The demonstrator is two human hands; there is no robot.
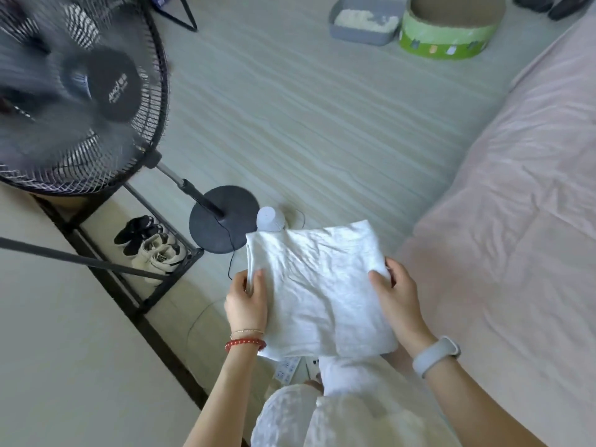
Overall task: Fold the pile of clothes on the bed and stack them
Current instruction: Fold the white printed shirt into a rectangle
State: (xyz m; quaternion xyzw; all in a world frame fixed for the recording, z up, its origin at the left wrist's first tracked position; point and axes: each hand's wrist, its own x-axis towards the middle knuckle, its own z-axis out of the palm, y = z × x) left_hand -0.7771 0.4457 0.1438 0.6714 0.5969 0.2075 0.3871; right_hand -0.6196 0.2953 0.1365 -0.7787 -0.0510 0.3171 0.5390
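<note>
Folded white garment (pixel 317 285) spans between both hands: left hand (pixel 246 304) and right hand (pixel 398 298) each pinch an opposite edge.

Fan blades (pixel 38 101) at ten o'clock are blurring into a smear, frame edge cropping the cage; shoes (pixel 548 3) at one o'clock are being cut off.

- A black standing fan (pixel 80 91) fills ten o'clock, its round base (pixel 222 221) near centre.
- Black and white shoes (pixel 150 241) sit on a low rack at eight o'clock.
- A grey tray (pixel 364 22) lies just beside a green round box (pixel 448 30) at one o'clock.
</note>
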